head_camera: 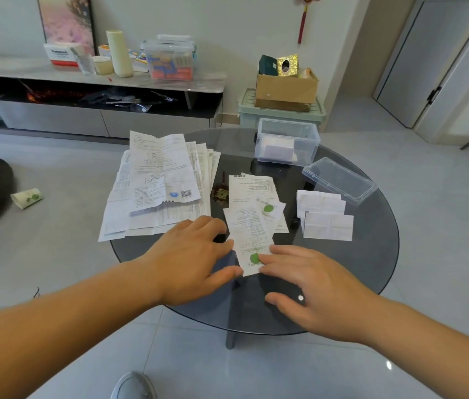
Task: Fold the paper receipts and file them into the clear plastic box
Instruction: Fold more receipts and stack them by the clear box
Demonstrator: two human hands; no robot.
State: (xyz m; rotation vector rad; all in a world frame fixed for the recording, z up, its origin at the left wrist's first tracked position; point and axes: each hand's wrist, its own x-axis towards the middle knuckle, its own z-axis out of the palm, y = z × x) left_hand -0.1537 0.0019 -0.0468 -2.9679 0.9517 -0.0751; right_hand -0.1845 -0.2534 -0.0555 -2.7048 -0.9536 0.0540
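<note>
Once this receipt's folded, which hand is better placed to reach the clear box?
Probably the right hand: the clear box stands far right, while the left hand would cross the receipt.

The round dark glass table (371, 254) is taken up on its left side by a fanned pile of large white printed sheets (158, 182) that reaches the left edge. At the far edge stands an open clear plastic box (287, 145). Its flat clear lid (339, 180) lies near it by the right edge, with folded white paper slips (325, 217) touching the lid's near side. Narrow printed receipts (253, 203) run down the middle, and a small dark brown object (220, 192) fills the gap between them and the pile. The left hand (190, 254) and right hand (314, 289) block the near edge. Bare glass lies between box and receipts, in a strip between receipts and slips, and along the near-right edge.
</note>
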